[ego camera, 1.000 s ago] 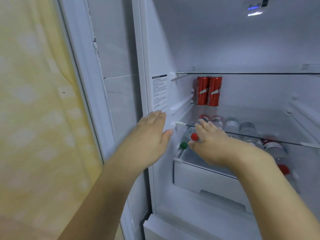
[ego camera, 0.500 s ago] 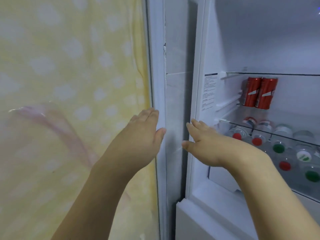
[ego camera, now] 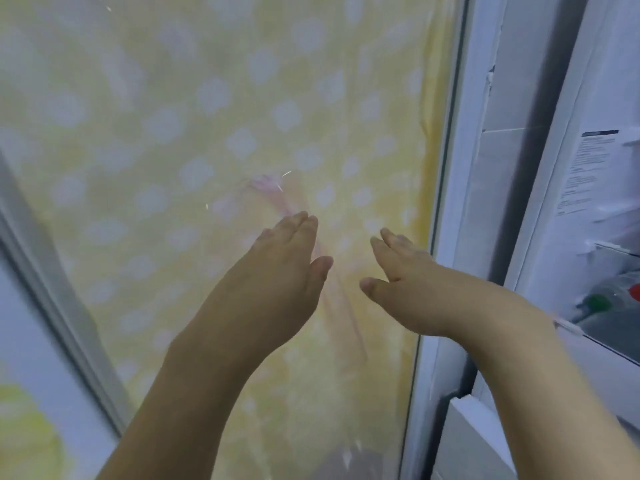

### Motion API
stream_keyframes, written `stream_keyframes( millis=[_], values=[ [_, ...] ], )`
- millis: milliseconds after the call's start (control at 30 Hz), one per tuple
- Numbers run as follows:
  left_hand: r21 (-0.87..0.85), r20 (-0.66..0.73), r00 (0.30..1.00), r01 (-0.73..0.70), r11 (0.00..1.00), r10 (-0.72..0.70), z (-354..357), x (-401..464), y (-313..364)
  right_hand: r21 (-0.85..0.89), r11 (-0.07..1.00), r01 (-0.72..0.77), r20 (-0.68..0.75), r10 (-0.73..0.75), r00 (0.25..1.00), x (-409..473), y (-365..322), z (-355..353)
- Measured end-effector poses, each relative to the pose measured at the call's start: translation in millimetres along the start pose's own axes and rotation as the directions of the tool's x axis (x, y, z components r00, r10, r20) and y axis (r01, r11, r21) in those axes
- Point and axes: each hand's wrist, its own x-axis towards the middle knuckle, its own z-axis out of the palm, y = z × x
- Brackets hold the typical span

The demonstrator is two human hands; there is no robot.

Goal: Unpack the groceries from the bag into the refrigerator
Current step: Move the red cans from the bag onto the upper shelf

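- Writing: one white rectangular printed label (ego camera: pixel 587 171) is fixed to the inner left wall of the open white refrigerator (ego camera: pixel 540 140). It carries a dark header bar and several blocks of small print; the text is too blurred to read. No brand name can be made out anywhere.
- Hands, count two: the bare left hand (ego camera: pixel 280 275) and the bare right hand (ego camera: pixel 405 289) are raised side by side in the centre of the view, palms turned away from the camera.
- Left hand: fingers extended and pressed close together, thumb set slightly apart; it holds nothing.
- Right hand: fingers extended and loosely spread, thumb pointing toward the left hand; it holds nothing. A small gap separates the two thumbs; the hands do not touch.
- Refrigerator position: it occupies the right edge of the view. Its long axis runs vertically, and its open interior faces the camera from the right.
- Contents visible: at the far right edge, behind the front of a shelf, one round green bottle cap (ego camera: pixel 596 302) and one round red bottle cap (ego camera: pixel 635 292) show, both facing the camera. The bottles themselves are blurred.
- Background: one yellow fabric sheet with pale white dots (ego camera: pixel 207 133) fills the area behind both hands, just left of the refrigerator frame.
- No grocery bag can be identified with certainty in this view.
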Motion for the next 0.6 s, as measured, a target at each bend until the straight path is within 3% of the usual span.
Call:
stream_keyframes(
  millis=[333, 600],
  values=[
    [0.168, -0.059, 0.957, 0.290, 0.942, -0.284, -47, -77, -56, -0.034, 0.950, 0.311, 0.052, -0.309, 0.950, -5, -97, 20],
    [0.223, -0.208, 0.845, 0.531, 0.818, -0.492, -99, -160, -98, -0.032, 0.826, 0.563, 0.093, -0.558, 0.825, -10, -186, 39]
  ],
)
